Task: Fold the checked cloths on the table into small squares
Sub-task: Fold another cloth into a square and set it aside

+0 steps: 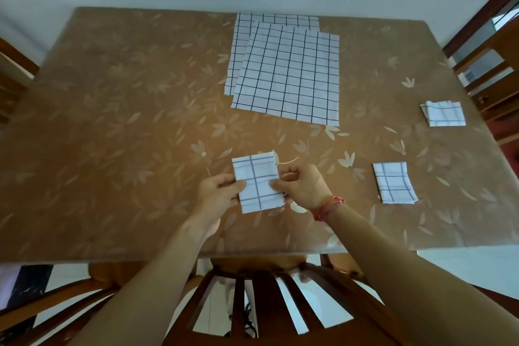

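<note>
A small folded white cloth with dark checks [257,181] lies near the table's front edge, held from both sides. My left hand [219,192] pinches its left edge and my right hand [302,184] pinches its right edge. Two unfolded checked cloths [289,73] lie flat and overlapping at the far middle of the table. One folded checked square [393,182] rests to the right of my hands. Another folded checked square [443,113] sits near the table's right edge.
The table [126,121] wears a brown cover with a pale leaf pattern. A wooden chair back [252,303] stands directly below me at the front edge. More wooden chairs stand at the left [11,73] and right [491,64] sides.
</note>
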A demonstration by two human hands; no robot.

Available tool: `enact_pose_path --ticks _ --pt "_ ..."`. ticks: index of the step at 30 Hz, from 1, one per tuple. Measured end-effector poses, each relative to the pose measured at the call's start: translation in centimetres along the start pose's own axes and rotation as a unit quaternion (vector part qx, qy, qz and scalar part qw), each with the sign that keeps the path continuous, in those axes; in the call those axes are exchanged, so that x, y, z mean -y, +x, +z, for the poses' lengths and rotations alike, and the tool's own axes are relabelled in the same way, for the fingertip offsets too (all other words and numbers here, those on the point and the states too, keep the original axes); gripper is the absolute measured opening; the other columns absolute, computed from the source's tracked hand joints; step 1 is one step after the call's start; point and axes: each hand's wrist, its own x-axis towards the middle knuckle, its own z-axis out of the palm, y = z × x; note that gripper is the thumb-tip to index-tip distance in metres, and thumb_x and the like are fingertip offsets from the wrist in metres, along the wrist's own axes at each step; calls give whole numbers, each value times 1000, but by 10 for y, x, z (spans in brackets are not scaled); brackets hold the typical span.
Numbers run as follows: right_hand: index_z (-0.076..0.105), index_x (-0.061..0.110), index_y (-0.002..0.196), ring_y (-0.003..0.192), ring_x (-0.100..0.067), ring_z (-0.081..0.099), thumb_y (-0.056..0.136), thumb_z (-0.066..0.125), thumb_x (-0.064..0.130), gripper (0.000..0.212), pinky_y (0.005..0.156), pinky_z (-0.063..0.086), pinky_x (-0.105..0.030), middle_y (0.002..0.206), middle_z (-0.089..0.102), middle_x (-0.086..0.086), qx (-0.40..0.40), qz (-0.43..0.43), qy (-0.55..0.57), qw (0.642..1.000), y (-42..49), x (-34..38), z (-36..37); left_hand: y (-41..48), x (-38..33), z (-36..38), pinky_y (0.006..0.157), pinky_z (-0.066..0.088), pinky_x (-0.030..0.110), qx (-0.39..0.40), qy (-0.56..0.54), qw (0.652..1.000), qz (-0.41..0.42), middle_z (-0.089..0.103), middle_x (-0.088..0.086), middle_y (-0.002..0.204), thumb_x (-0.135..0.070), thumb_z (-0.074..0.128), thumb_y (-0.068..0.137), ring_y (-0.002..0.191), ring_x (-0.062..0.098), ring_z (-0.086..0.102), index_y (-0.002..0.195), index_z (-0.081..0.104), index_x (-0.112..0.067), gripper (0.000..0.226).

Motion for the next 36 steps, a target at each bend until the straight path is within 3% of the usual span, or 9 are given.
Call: enact_pose_path --ticks 2,6,13,16,19,26,28,31,36 --pt "73 12 79 68 -21 74 84 72 10 6 58 62 -41 77 75 -9 -4 -1 14 1000 -6 1 6 -3 4 -5 66 58 27 -16 27 999 11 76 3 90 -7 72 85 86 19 73 95 73 -11 11" --pt "70 31 53 72 -18 74 85 72 16 36 68 62 -45 71 75 -1 -18 20 4 1000 -4 -7 18 -4 8 -16 71 59 32 -36 82 996 19 76 0 88 -10 73 84 85 17 72 92 74 -12 8" --pt "73 14 75 67 -18 73 81 77 16 8 61 62 -36 74 75 -8 -48 54 20 997 8 -8 34 7 5 -32 75 59 30 -57 124 991 7 72 2 99 -9 68 88 93 16 68 97 72 -14 11" --pt "72 8 80 56 -9 70 79 79 15 10 48 55 -23 71 74 -5 -59 73 24 995 15 -8 41 12 4 -38 68 58 26 -69 130 989 11 72 2 97 -8 71 85 90 16 69 88 72 -17 10" --pt "71 3 83 50 -6 67 79 79 13 13 43 51 -19 68 71 -2 -64 96 26 993 24 -10 48 20 4 -41 60 56 22 -93 161 982 15 70 1 91 -6 73 83 82 15 69 81 67 -23 18" --pt "70 18 73 51 -8 68 81 74 12 10 44 53 -22 66 71 0 -46 133 17 990 53 -17 73 47 7 -52 48 50 17 -114 211 971 12 70 2 79 -1 73 79 65 13 68 73 65 -21 22" --pt "73 19 74 55 -11 70 80 74 15 8 47 56 -24 63 71 3 -44 132 5 990 61 -19 80 56 11 -56 51 53 23 -121 225 967 -2 70 3 80 -2 74 79 67 17 69 75 65 -19 20" --pt "71 26 60 59 -17 70 78 75 17 20 52 60 -29 56 69 9 -55 133 -16 989 72 -23 87 66 18 -61 63 60 36 -127 251 959 -17 69 4 81 -5 76 80 72 23 69 76 65 -19 18" --pt "68 24 50 60 -22 71 76 74 19 28 60 62 -40 54 69 2 -54 135 -41 989 84 -28 95 77 22 -67 65 61 39 -135 270 953 -14 69 3 75 -6 78 77 68 23 69 79 69 -15 12"
